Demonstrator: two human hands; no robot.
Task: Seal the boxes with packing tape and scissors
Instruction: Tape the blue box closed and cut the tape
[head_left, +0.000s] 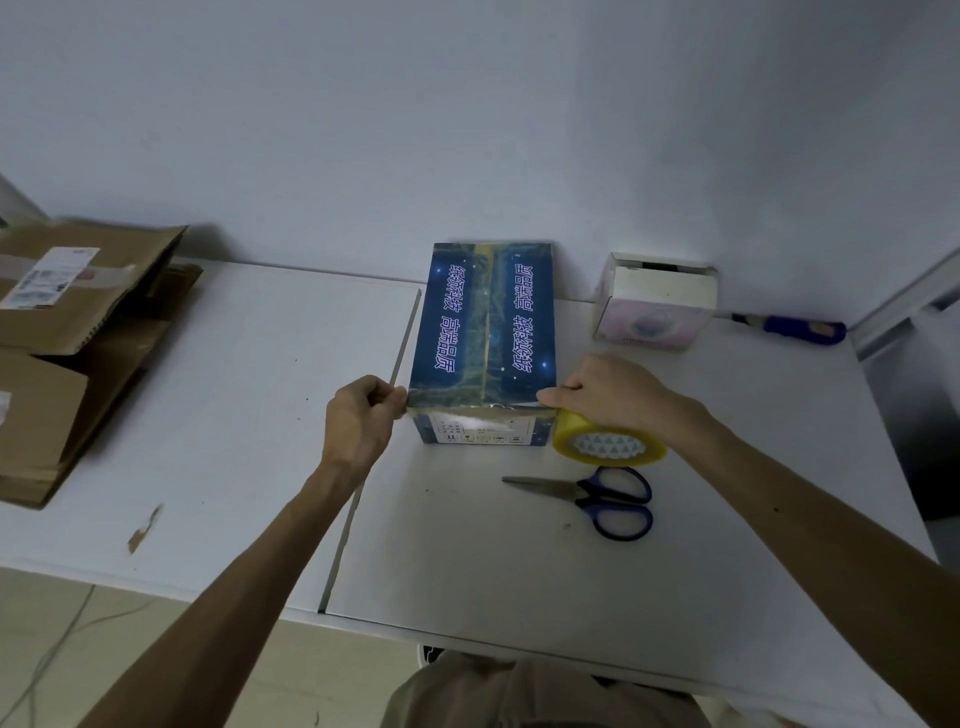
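Observation:
A blue printed box (483, 322) stands on the white table (249, 395), flaps closed, with a strip of tape along its top seam. My left hand (361, 421) pinches the free end of clear tape at the box's near left corner. My right hand (608, 395) grips the yellowish tape roll (608, 446) at the near right corner. The tape stretches between my hands across the box's near top edge. Blue-handled scissors (597, 498) lie shut on the table just in front of the roll.
A small white and pink box (654, 306) sits at the back right by the wall, with a blue-handled utility knife (795, 327) beside it. Flattened brown cardboard boxes (67, 343) are stacked at the left. The table's near edge runs just in front of me.

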